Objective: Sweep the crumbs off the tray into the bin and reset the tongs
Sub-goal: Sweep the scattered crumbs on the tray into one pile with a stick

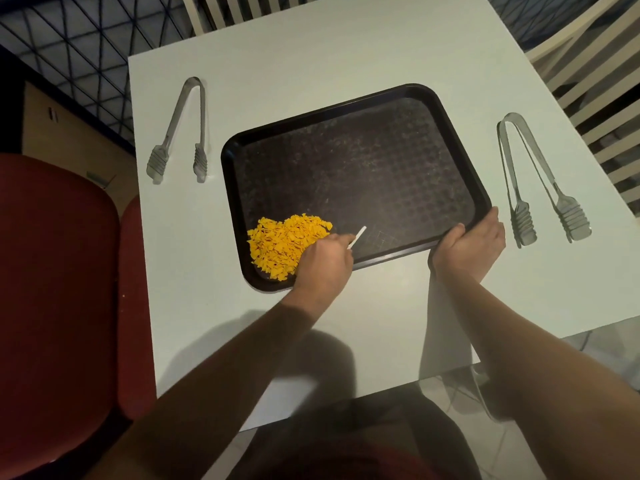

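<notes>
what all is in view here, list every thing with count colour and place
tray: 1, black, table centre
crumbs: 1 pile, yellow-orange, tray's near-left corner
tongs: 2, metal, left and right of tray
table: 1, white
red chair: 1, left of table
pale chairs: 2, far side and right
left hand: holds thin white card at crumbs
right hand: grips tray's near-right corner

Tray point(346, 109): dark plastic — glossy smooth rim, floor patterned with a fine raised texture.
Crumbs point(282, 242): dry yellow-orange flakes, matt.
Left tongs point(180, 133): bare metal, dull sheen, ridged ends.
Right tongs point(540, 181): same brushed metal.
Table point(346, 46): smooth pale surface — faint sheen.
Chair seat point(52, 289): matt red cloth.
</notes>
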Motion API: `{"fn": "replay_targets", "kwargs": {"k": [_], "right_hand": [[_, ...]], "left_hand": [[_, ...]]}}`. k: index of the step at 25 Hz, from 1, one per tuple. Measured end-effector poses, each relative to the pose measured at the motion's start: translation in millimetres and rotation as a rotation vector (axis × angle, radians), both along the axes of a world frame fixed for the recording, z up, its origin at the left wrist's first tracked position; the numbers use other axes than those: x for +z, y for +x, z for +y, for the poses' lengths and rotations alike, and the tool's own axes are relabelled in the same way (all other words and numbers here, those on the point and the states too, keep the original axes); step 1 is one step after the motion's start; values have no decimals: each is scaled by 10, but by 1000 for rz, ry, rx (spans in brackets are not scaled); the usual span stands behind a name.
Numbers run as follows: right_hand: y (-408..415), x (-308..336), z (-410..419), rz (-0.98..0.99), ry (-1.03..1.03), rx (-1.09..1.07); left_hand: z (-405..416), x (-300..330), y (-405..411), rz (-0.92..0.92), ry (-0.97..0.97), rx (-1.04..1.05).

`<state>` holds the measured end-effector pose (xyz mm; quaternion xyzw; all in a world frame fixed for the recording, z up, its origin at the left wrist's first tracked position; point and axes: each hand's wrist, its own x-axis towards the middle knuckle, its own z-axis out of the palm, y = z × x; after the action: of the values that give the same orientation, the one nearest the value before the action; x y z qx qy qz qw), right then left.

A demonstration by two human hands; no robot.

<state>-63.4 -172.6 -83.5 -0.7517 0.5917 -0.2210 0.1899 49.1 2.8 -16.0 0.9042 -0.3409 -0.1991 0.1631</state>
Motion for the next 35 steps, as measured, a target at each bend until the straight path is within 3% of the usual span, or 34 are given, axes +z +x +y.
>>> {"fn": "replay_targets", "kwargs": {"k": [4, 8, 13, 16, 25, 35], "right_hand": [[-10, 2, -5, 5, 12, -2], [-7, 15, -11, 1, 31, 5], [-30, 39, -14, -32, 79, 11], [-50, 173, -136, 26, 147, 68], [119, 477, -731, 249, 496, 307], [284, 662, -958, 249, 520, 320]], "left_hand": [[42, -62, 14, -8, 34, 125], [225, -41, 20, -12, -61, 284], [223, 111, 15, 239, -428, 661], [161, 255, 123, 331, -421, 830], [242, 428, 73, 336, -402, 996], [259, 471, -86, 370, -369, 1036]]}}
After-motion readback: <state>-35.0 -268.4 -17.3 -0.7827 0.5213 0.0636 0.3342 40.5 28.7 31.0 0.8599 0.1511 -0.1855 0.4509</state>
